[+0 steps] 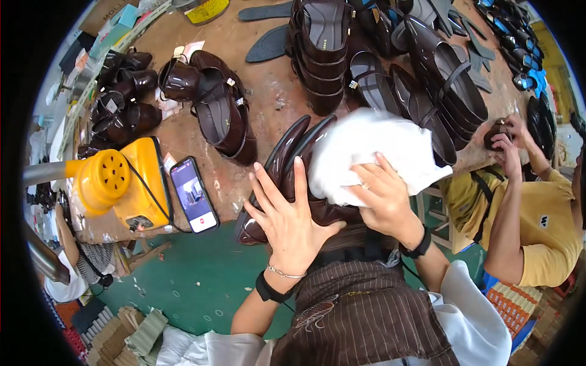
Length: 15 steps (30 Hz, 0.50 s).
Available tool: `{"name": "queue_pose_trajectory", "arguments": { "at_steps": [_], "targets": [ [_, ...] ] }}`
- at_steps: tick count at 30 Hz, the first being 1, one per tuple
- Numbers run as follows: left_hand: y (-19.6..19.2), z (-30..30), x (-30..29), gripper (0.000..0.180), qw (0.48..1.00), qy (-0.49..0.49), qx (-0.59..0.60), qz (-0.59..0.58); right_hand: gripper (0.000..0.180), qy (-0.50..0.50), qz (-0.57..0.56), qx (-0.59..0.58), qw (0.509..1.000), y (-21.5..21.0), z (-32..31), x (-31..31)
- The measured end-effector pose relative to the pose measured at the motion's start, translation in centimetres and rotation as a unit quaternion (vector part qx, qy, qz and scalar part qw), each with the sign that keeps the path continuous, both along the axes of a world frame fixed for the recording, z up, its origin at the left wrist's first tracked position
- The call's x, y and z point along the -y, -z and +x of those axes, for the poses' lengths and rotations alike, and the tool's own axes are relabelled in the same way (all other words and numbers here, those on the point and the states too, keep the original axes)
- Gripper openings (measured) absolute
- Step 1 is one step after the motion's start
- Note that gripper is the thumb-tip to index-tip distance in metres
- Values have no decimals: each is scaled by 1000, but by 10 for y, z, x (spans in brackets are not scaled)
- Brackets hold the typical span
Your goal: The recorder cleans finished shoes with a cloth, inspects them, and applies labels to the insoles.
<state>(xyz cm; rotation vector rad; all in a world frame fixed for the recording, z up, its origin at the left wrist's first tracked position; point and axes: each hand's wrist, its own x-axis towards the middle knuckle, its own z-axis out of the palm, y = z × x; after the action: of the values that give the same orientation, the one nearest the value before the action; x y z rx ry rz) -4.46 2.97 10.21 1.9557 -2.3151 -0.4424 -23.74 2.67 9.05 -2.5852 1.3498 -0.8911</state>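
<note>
My left hand (pixel 287 216) grips a pair of glossy dark brown shoes (pixel 287 155) held together near my chest, fingers spread over their sides. My right hand (pixel 383 198) presses a crumpled white cloth (pixel 366 149) against the shoes' upper side. The toes point down toward the lower left and the heels rise toward the table. Part of the shoes is hidden under the cloth and my hands.
On the brown worktable (pixel 268 91) lie several dark brown shoes (pixel 223 113), black insoles (pixel 268 46), a smartphone (pixel 193 195) with a lit screen and a yellow hot-air blower (pixel 125 183). A person in a yellow shirt (pixel 540 229) works on a shoe at the right.
</note>
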Motion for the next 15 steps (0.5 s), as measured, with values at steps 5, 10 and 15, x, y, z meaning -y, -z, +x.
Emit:
{"name": "queue_pose_trajectory", "arguments": {
  "at_steps": [5,10,15],
  "targets": [
    [-2,6,10,111,988,7,-105,-114,10,360,72,228,902,32,-79,11],
    [-3,72,33,103,909,-16,-417,1,30,206,90,678,700,-28,-83,23],
    [-1,82,-15,102,683,-187,-669,227,48,42,144,636,757,-83,-9,41]
  ]
}}
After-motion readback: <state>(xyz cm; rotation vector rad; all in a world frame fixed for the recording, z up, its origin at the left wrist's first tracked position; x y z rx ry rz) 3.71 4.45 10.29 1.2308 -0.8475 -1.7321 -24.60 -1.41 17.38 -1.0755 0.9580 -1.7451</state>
